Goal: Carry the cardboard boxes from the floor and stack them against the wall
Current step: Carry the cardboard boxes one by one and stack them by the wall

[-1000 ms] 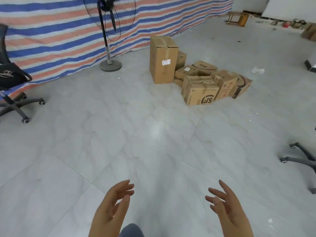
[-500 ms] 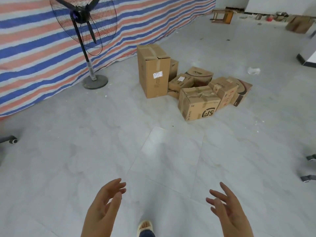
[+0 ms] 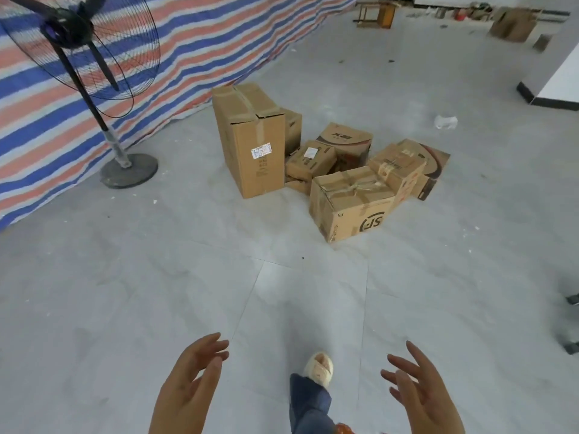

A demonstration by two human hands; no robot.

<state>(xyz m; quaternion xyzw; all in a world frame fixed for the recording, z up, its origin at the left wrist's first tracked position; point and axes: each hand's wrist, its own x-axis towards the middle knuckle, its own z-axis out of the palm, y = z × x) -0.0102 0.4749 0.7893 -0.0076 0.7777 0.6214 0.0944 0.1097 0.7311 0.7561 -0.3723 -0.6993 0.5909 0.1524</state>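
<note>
Several cardboard boxes lie in a cluster on the grey tiled floor ahead of me. A tall upright box point(image 3: 250, 142) with a white label stands at the cluster's left. The nearest one is a taped box point(image 3: 352, 203) with a black logo. Smaller boxes point(image 3: 310, 159) sit between and behind them, and another taped box point(image 3: 396, 169) lies at the right. My left hand point(image 3: 191, 380) and my right hand point(image 3: 416, 389) hang empty at the bottom of the view, fingers relaxed, palms facing each other, well short of the boxes. My foot point(image 3: 319, 368) steps forward between them.
A standing fan point(image 3: 94, 48) on a round base point(image 3: 128, 170) stands left of the boxes, before the striped tarpaulin wall point(image 3: 219, 36). A crumpled white scrap point(image 3: 445, 122) lies far right. Chair legs point(image 3: 571, 324) show at the right edge. A wooden stool point(image 3: 376, 12) and another box point(image 3: 512, 25) sit far back.
I have walked toward the boxes, which now appear larger and closer. The office chair at the left has left the view. Both hands stay empty and open.
</note>
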